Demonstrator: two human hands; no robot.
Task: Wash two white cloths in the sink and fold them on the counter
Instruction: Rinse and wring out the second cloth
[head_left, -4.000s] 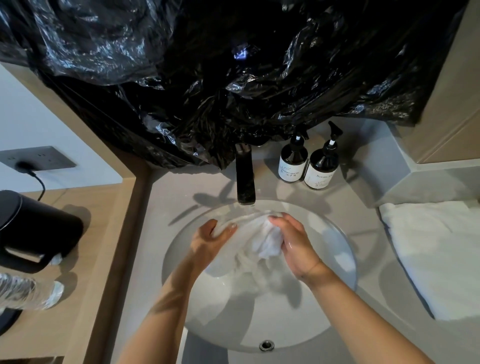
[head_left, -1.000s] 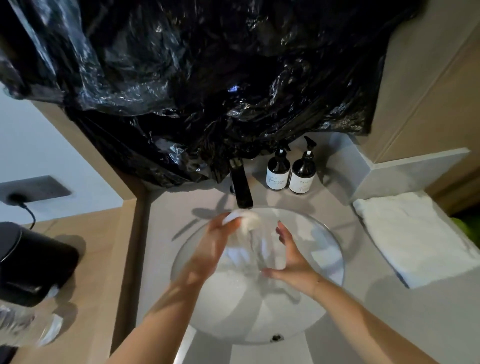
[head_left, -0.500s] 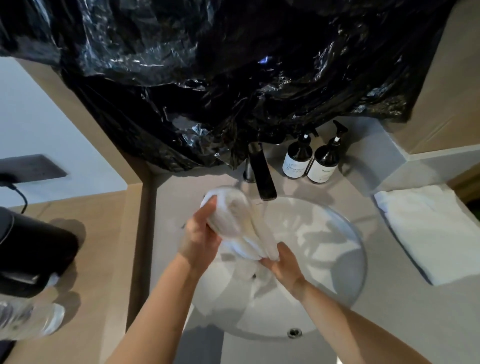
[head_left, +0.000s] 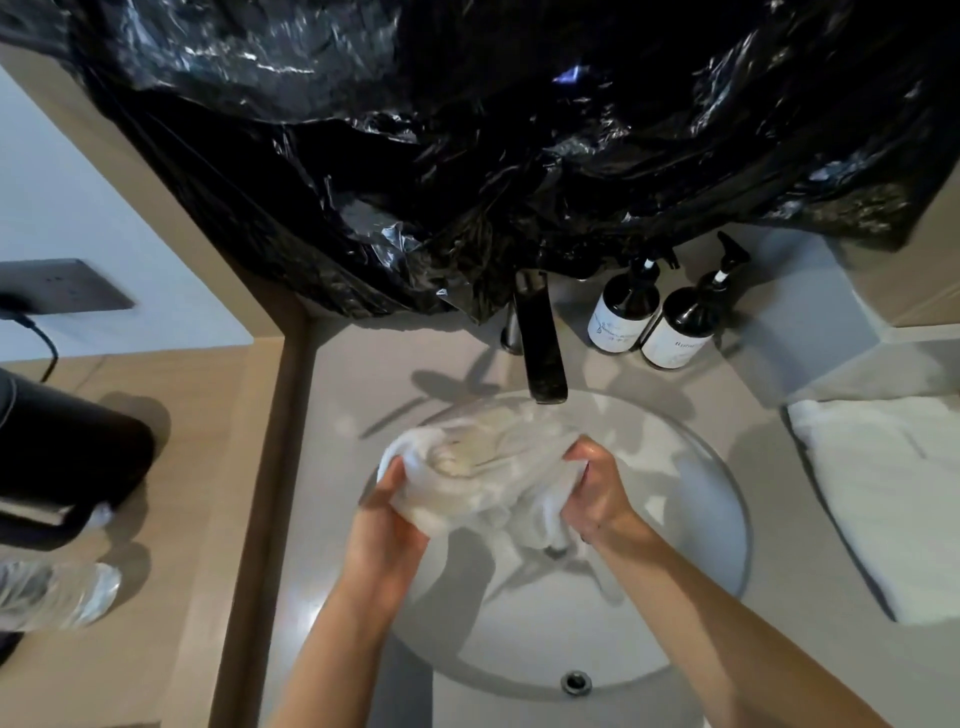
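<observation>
A wet white cloth (head_left: 488, 473) is bunched up over the round white sink (head_left: 691, 582), just below the black faucet (head_left: 540, 343). My left hand (head_left: 387, 525) grips its left end over the sink's left rim. My right hand (head_left: 597, 491) grips its right end, and a strip of the cloth hangs down from it into the basin. A second white cloth (head_left: 888, 493) lies folded flat on the grey counter (head_left: 337, 415) at the right.
Two dark pump bottles (head_left: 660, 322) stand behind the sink at the right. Black plastic sheeting (head_left: 467, 145) hangs above the faucet. On the wooden ledge to the left are a black kettle (head_left: 57, 467) and a clear water bottle (head_left: 52, 597). A drain hole (head_left: 575, 682) sits at the basin's near edge.
The cloth was held upright by the faucet, left hand high and right hand low. Now it stretches sideways between both hands, and my right hand has risen and gripped its right end.
</observation>
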